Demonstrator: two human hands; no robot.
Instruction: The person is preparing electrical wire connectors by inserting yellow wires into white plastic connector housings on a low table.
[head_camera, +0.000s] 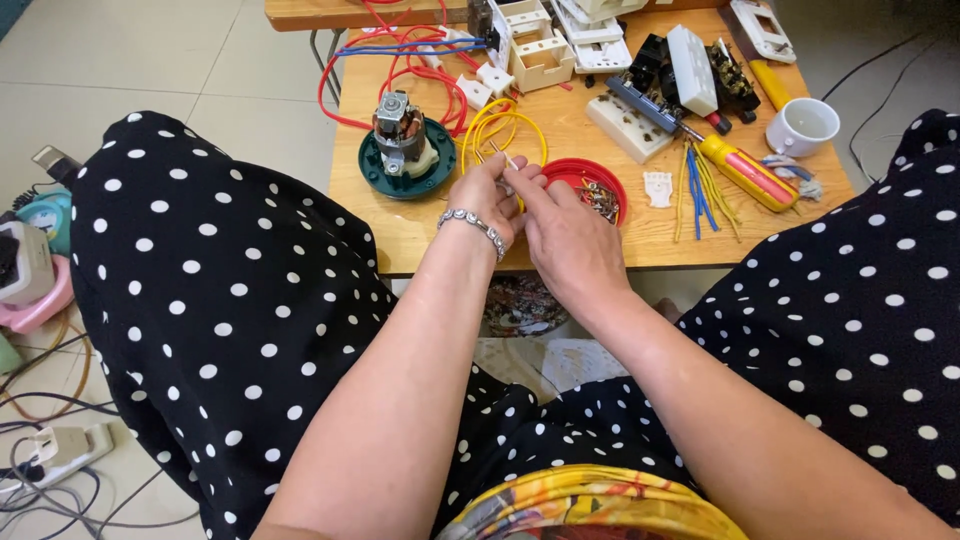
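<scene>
My lap, in a black dress with white dots (230, 300), fills the lower two thirds of the frame. Above it, in the upper middle, stands a low wooden table (590, 130).

My left hand (485, 200) and right hand (565, 240) meet at the near edge of the table, just left of the frame's centre. The fingertips of both are pressed together on the end of a yellow wire (500, 130), pinching it between them; the rest of the wire loops away from my hands toward the top of the frame. A silver bracelet (475, 228) sits on my left wrist.

Left of the loop, a small electric motor (400, 135) stands upright on a round green base (405, 170). Just right of my hands lies a red lid (590, 185) holding small metal parts; my right fingers are close beside its rim, and I cannot tell whether they touch it.

Red wires (400, 65) and blue wires (400, 47) trail across the upper left part of the table. White socket housings (540, 55) are grouped at the top centre, and a white terminal block (630, 125) lies right of them.

In the upper right: a screwdriver with a yellow and red handle (745, 170), a bundle of short yellow and blue wire pieces (700, 190) just left of it, and a white cup (805, 125) near the table's right edge.

At the lower left, on the floor, lies a white power strip (65, 450).
</scene>
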